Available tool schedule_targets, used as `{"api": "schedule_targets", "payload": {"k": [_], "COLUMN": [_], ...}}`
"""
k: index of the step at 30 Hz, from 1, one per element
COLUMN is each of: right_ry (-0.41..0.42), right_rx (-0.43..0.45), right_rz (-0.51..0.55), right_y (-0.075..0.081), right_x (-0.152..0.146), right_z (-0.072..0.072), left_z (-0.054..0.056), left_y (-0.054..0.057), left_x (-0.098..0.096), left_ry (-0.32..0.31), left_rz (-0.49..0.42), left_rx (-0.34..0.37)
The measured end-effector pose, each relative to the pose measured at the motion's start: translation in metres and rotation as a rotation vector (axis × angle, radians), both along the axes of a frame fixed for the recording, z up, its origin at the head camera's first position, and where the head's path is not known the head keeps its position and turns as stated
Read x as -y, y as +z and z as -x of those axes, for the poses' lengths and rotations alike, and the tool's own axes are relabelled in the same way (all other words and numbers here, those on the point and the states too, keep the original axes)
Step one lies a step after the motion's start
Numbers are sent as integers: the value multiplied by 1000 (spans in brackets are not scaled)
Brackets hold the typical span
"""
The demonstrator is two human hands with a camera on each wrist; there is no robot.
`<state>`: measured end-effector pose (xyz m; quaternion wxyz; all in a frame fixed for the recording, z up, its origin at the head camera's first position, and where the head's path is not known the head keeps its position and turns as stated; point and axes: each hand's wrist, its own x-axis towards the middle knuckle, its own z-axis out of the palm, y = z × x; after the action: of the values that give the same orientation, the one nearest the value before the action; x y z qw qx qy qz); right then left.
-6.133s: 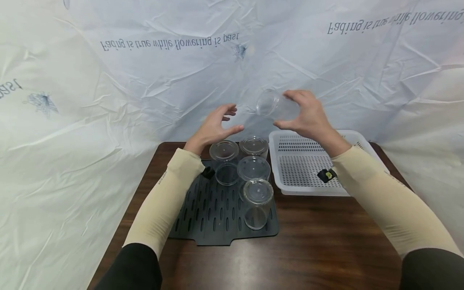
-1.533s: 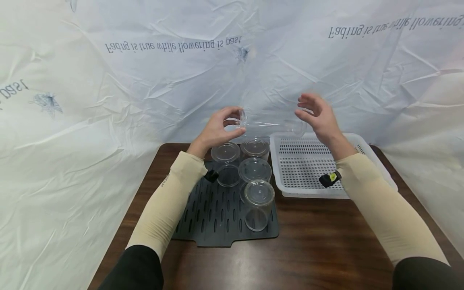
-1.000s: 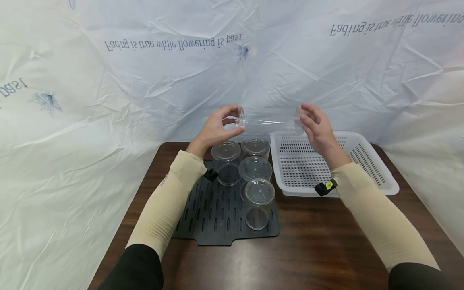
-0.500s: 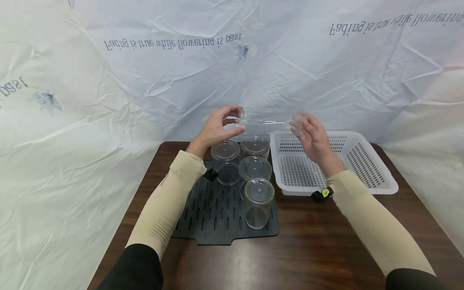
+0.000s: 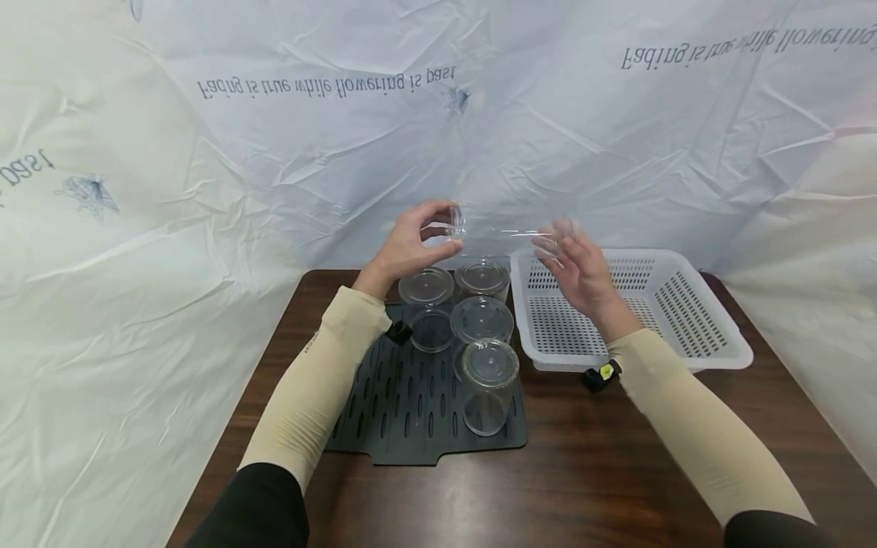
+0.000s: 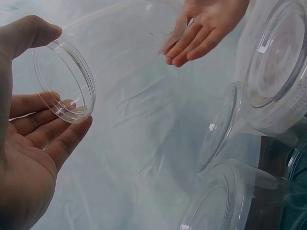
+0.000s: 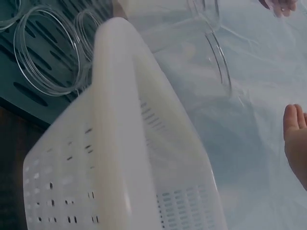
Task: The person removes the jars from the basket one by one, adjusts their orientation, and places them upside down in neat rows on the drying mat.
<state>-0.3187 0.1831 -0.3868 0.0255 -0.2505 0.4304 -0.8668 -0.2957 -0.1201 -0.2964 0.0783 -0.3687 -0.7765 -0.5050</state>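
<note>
A tall clear jar point(image 5: 507, 231) lies sideways in the air above the back of the table. My left hand point(image 5: 409, 242) grips its left end, thumb and fingers on either side of the ringed rim point(image 6: 86, 81), as the left wrist view shows. At the jar's right end is my right hand point(image 5: 584, 275), its fingers extended and seen through or against the clear wall. Exact contact there is hard to tell. Below stand several similar clear jars point(image 5: 490, 367) on a dark slotted mat point(image 5: 404, 426), their round flat ends up.
A white perforated basket point(image 5: 726, 356) stands to the right of the mat, below my right forearm. The brown wooden table point(image 5: 603, 457) runs toward me. A white printed plastic sheet point(image 5: 329, 144) hangs behind and around it.
Earliest, my right hand held the jar and my left was free. My left hand now holds it. My right hand has moved in from the right and slid left and down along the jar's end.
</note>
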Motion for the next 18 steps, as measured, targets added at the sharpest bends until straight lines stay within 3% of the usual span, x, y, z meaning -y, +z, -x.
{"api": "schedule_targets", "payload": {"k": [8, 14, 18], "right_ry": [44, 27, 33], "right_rx": [-31, -23, -38], "right_rz": [79, 128, 165], "right_y": [-1, 0, 1], "right_x": [2, 3, 4], "right_z": [3, 2, 2], "left_z": [2, 3, 16], "left_y": [-4, -6, -16], "left_x": [0, 1, 2], "left_ry": [-13, -28, -20], "left_rz": [-8, -12, -7], "left_rx": [3, 7, 3]}}
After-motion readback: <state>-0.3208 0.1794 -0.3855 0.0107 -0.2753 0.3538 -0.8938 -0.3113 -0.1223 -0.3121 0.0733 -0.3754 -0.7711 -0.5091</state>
